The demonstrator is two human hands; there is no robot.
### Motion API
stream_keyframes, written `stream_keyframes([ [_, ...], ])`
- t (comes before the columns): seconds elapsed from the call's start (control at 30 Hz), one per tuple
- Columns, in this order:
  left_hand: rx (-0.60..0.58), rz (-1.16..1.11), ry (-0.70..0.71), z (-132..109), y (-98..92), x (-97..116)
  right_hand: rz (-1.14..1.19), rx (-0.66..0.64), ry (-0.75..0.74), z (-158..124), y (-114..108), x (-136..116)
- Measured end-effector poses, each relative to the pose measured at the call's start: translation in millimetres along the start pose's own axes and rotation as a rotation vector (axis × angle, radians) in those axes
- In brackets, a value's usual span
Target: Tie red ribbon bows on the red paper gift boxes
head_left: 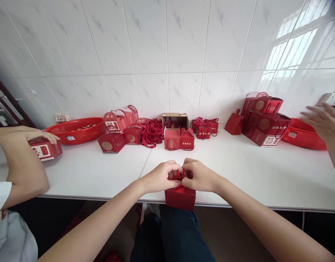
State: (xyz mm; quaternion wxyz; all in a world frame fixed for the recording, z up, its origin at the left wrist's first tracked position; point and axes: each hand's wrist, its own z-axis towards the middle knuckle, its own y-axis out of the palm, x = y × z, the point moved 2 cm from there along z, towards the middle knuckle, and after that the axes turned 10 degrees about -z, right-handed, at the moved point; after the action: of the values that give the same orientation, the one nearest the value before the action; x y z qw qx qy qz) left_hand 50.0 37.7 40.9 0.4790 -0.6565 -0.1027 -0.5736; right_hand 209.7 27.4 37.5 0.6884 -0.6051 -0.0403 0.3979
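A small red gift box (180, 198) stands at the front edge of the white table, right before me. Both my hands are at its top, close together, on a red ribbon (178, 176). My left hand (163, 177) has its fingers curled and pinched on the ribbon from the left. From the right, my right hand (198, 175) pinches the ribbon too, thumb and fingers bent together. The fingers partly hide the ribbon and the top of the box.
Ahead lie a heap of red ribbons (152, 132), red boxes (172, 139) and an open brown carton (175, 117). Stacked boxes (265, 118) stand right. Red baskets (78, 135) sit at both sides. A person's hand (324, 122) shows right; another person's arm (25, 163) rests by a box left.
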Motion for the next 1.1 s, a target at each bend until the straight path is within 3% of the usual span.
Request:
stream_keyframes([
  [0.33,0.077,-0.017,-0.057,-0.8,5.1,-2.6,-0.018,-0.090,-0.049,0.5,-6.0,1.0],
  [0.53,0.315,0.132,-0.105,-9.7,-4.8,-15.8,-0.111,-0.005,0.029,-7.5,-11.7,16.6],
  [0.63,0.298,0.139,-0.115,-15.3,-8.1,-24.4,-0.121,0.006,0.075,-13.5,-10.0,25.0],
  [0.83,0.246,0.143,0.123,-15.7,-7.9,-15.5,-0.063,0.085,0.094,-16.8,-4.6,28.2],
  [0.93,0.244,0.143,0.094,-13.1,-7.1,-16.3,-0.034,0.111,0.117,-19.6,-2.7,29.3],
  [1.1,0.336,0.414,0.057,-12.1,-9.4,-27.4,-0.056,0.117,0.150,-26.4,0.8,29.8],
])
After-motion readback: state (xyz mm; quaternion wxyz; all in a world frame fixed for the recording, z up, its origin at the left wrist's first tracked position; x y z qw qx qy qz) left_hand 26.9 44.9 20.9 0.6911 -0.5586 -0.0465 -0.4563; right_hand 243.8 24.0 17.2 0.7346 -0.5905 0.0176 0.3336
